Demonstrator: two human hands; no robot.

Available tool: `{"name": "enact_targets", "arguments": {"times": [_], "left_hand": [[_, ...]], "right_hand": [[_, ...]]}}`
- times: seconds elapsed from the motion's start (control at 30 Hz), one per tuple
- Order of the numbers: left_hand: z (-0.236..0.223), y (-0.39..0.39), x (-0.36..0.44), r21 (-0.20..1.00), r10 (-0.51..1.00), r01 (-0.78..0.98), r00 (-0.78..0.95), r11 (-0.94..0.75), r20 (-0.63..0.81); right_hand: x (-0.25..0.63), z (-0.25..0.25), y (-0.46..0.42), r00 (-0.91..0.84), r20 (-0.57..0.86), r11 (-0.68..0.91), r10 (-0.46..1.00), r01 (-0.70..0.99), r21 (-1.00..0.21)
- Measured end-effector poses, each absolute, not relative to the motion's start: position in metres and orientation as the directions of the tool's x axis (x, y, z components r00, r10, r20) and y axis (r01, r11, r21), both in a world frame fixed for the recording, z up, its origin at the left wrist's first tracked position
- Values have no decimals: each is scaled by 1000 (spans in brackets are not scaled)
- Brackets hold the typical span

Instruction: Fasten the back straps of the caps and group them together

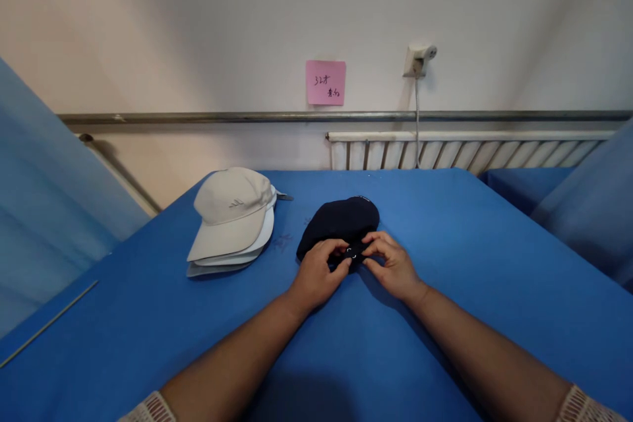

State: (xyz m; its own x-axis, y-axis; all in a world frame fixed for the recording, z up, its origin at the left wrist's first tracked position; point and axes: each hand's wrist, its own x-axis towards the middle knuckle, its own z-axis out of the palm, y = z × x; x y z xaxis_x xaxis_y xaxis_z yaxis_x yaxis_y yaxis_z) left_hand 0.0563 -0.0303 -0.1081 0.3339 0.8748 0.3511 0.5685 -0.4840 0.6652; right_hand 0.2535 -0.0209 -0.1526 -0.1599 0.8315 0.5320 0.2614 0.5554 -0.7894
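Pale baseball caps [232, 194] sit stacked at left on a blue-covered desk [198, 349]; to their right, at center, lies a dark cap [339, 216], which looks light, soft and unlikely to break, best held by its near edge, apparently the back strap. The left hand [319, 270] pinches that edge between thumb and bent fingers; the right hand [393, 267], nearly closed, pinches its other side.

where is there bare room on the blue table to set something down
On the blue table, right of the right hand; also in front of the stacked caps, between the thin stick and left forearm. Crowded where the left hand and right pinch the dark cap.
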Motion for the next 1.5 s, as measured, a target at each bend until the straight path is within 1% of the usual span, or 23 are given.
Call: {"name": "enact_targets", "arguments": {"times": [0.13,0.3,0.43,0.53,0.67,0.8,0.9,0.97,1.3,1.5], "left_hand": [[-110,-28,58,666,888,588,324,-459,326],[-113,-26,57,709,914,581,316,-400,256],[-119,-23,56,723,927,588,305,-364,219],[-121,-22,56,740,927,567,305,-361,218],[-117,-22,57,811,937,490,290,-320,194],[-112,-21,58,927,965,331,245,-175,94],[-111,-20,58,972,974,217,224,-95,45],[-113,-19,58,977,975,196,221,-82,38],[-119,-19,58,968,977,248,214,-37,-18],[-114,-21,61,977,979,210,203,-27,-17]], "right_hand": [[254,-152,-21,-179,577,603,797,310,-735],[254,-153,-22,-206,594,627,777,322,-709],[255,-150,-24,-282,578,643,766,325,-693],[255,-148,-25,-295,542,616,787,333,-714],[255,-148,-25,-313,535,618,785,338,-709],[257,-150,-23,-284,534,604,797,354,-714],[257,-151,-22,-261,541,601,799,355,-716],[256,-151,-22,-255,547,603,798,359,-713],[255,-142,-30,-305,575,650,759,396,-649],[255,-142,-30,-324,573,658,753,408,-633]]}}
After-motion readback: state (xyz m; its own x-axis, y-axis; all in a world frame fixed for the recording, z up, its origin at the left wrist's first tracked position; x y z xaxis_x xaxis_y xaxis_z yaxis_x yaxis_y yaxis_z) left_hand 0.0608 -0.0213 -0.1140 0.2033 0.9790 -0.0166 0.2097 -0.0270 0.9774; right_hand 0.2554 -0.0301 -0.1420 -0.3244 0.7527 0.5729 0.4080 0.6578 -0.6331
